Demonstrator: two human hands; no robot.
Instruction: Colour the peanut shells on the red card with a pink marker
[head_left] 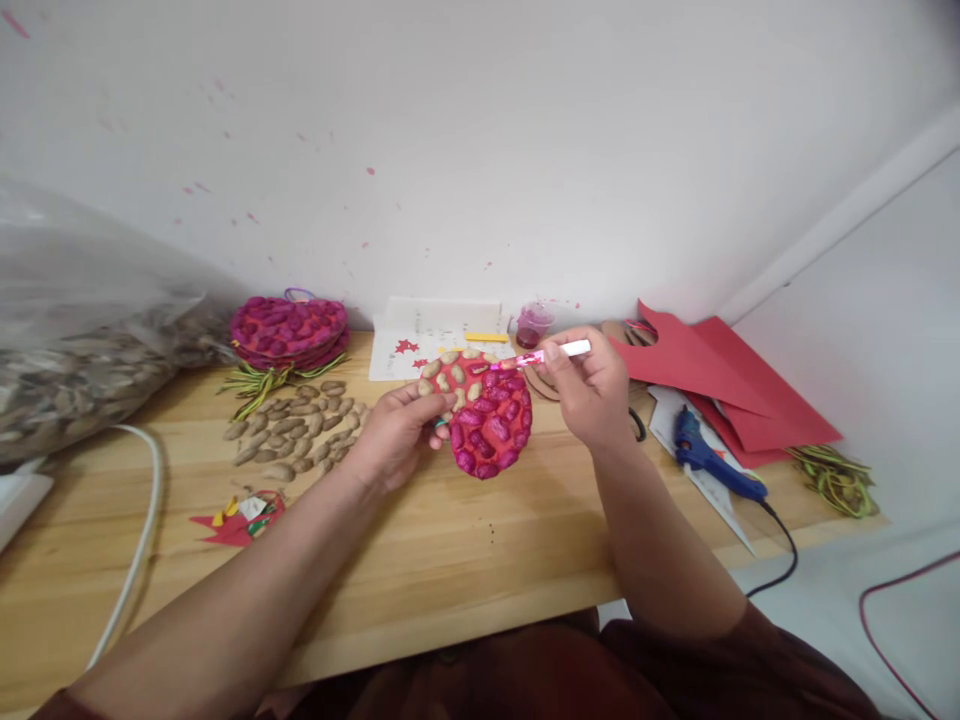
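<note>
A round red disc (491, 425) covered with peanuts is held up over the table by my left hand (405, 425), whose thumb lies on its front at the left edge. Most peanuts on its lower and right part are magenta, while those at the upper left are plain tan. My right hand (592, 385) is closed round a brush (576, 348) with a white end and magenta-stained shaft. The brush tip touches or nearly touches a peanut near the disc's top. My left fingers are partly hidden behind the disc.
Loose peanuts (300, 430) and magenta peanut discs (289, 330) lie left, near a bag of peanuts (90, 370) and a white cable (155, 490). A cup of magenta liquid (534, 325) stands behind. Red sheets (735, 380) and a blue glue gun (716, 465) are right.
</note>
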